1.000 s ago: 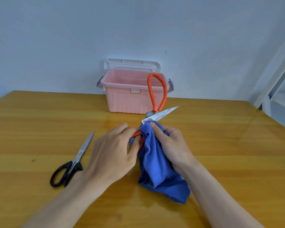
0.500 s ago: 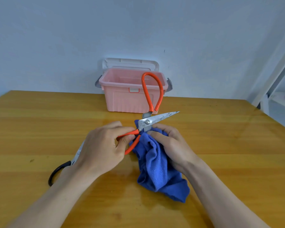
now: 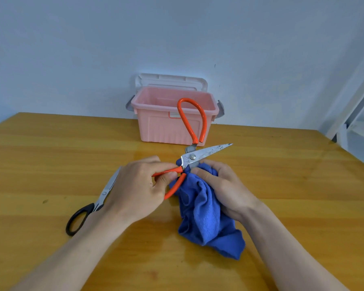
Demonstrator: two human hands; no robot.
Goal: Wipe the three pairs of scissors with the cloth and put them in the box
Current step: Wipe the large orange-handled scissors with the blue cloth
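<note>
Faint marks on the upper blade of the orange scissors (image 3: 200, 154), unreadable. Left hand (image 3: 135, 190) fingers pinching one orange handle; right hand (image 3: 223, 185) fingers clenched on the blue cloth (image 3: 206, 219) around the lower blade. Pink box (image 3: 166, 127) behind, open. Black scissors (image 3: 93, 204) flat on the surface (image 3: 51, 156), partly hidden by the left wrist.

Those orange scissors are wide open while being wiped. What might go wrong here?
1. The orange scissors are spread open with one blade hidden in the blue cloth, close to the right hand; it might nick a finger.
2. The left hand only pinches one handle, so the scissors may twist.
3. The left forearm lies over the black scissors and may knock them.
</note>
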